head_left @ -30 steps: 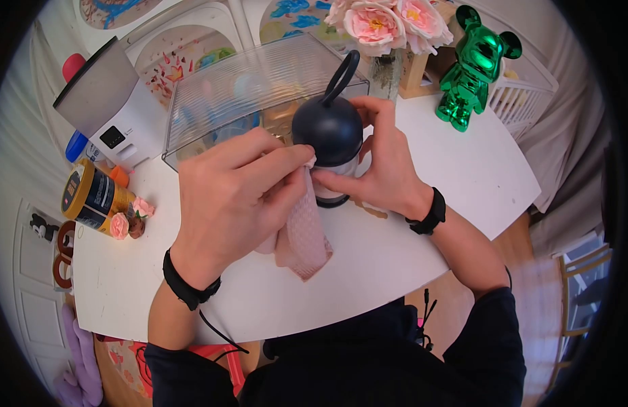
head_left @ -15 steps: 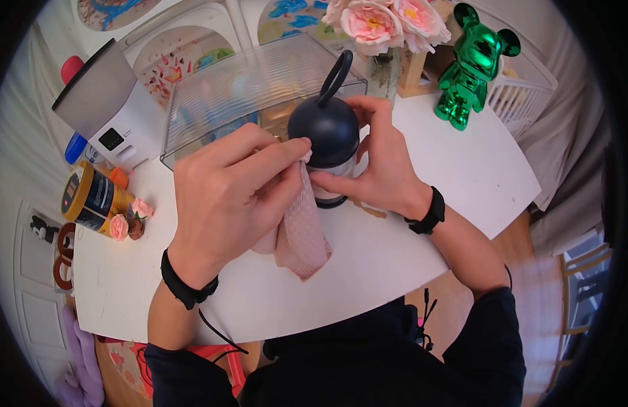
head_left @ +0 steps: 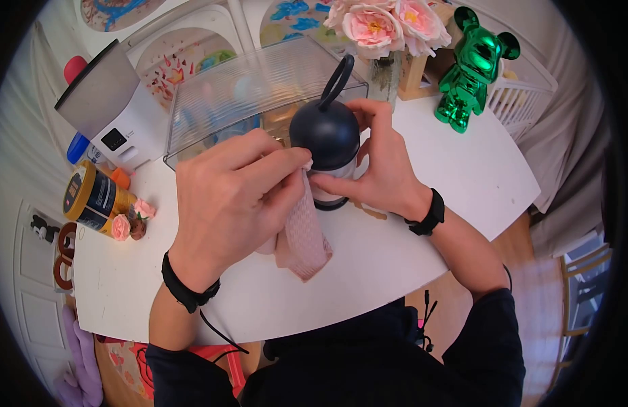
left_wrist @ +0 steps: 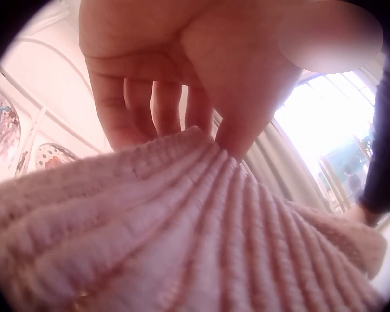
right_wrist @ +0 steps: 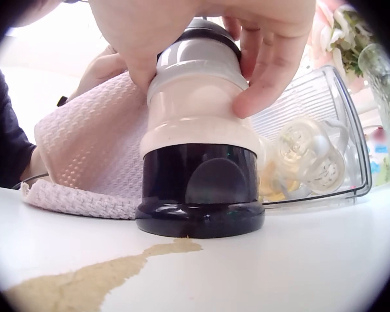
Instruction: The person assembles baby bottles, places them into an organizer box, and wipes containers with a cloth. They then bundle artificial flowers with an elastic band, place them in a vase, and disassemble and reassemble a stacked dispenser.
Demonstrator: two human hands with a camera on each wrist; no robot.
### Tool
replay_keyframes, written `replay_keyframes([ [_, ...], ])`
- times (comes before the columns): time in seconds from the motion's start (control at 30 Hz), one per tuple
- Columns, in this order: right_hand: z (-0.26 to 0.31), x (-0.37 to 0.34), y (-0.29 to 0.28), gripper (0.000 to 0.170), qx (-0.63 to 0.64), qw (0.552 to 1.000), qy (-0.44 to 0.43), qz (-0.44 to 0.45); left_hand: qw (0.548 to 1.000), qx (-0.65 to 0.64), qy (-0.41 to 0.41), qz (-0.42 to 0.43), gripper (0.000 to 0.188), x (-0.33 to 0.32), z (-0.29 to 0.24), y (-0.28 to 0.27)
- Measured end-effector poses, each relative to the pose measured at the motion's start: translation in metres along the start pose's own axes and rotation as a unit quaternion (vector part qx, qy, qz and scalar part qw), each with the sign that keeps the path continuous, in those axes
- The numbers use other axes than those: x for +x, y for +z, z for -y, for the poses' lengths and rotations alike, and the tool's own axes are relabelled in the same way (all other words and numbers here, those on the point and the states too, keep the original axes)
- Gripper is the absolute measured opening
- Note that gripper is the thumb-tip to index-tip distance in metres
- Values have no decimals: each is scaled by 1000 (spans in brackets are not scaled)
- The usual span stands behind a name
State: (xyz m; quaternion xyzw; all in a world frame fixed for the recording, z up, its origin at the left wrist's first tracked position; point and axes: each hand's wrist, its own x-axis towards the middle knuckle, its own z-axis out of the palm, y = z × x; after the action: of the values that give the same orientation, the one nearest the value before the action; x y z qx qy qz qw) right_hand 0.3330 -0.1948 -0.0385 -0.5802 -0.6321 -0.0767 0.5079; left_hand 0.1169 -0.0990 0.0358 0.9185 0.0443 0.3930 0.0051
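Observation:
A cream-coloured stacked container [right_wrist: 201, 104] with a dark base and a round navy lid [head_left: 324, 136] with a loop handle stands upright on the white table. My right hand [head_left: 388, 166] grips it round the body, thumb on the near side and fingers on the far side. My left hand [head_left: 229, 197] pinches the top of a pink textured cloth [head_left: 306, 237] between thumb and fingers, right against the lid's left edge. The cloth [left_wrist: 201, 227] hangs in folds below those fingers, and its lower end rests on the table.
Behind stands a clear ribbed box [head_left: 225, 88] with baby-bottle parts inside. A white machine [head_left: 127, 129], a yellow-lidded tub [head_left: 93, 200] and small fake roses [head_left: 120, 227] are at left. Pink flowers [head_left: 375, 30] and a shiny green bear figure [head_left: 473, 68] stand back right. A brown patch [right_wrist: 84, 279] marks the table.
My left fingertips have risen slightly along the lid and come back down with the cloth. The right hand keeps its hold on the container, which stays in place.

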Motion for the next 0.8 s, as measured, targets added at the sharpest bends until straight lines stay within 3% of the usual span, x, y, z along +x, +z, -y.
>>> replay_keyframes([
  [0.8, -4, -1, 1, 99, 3, 1000, -12, -12, 1000, -15, -8, -16, 31, -2, 0, 4],
])
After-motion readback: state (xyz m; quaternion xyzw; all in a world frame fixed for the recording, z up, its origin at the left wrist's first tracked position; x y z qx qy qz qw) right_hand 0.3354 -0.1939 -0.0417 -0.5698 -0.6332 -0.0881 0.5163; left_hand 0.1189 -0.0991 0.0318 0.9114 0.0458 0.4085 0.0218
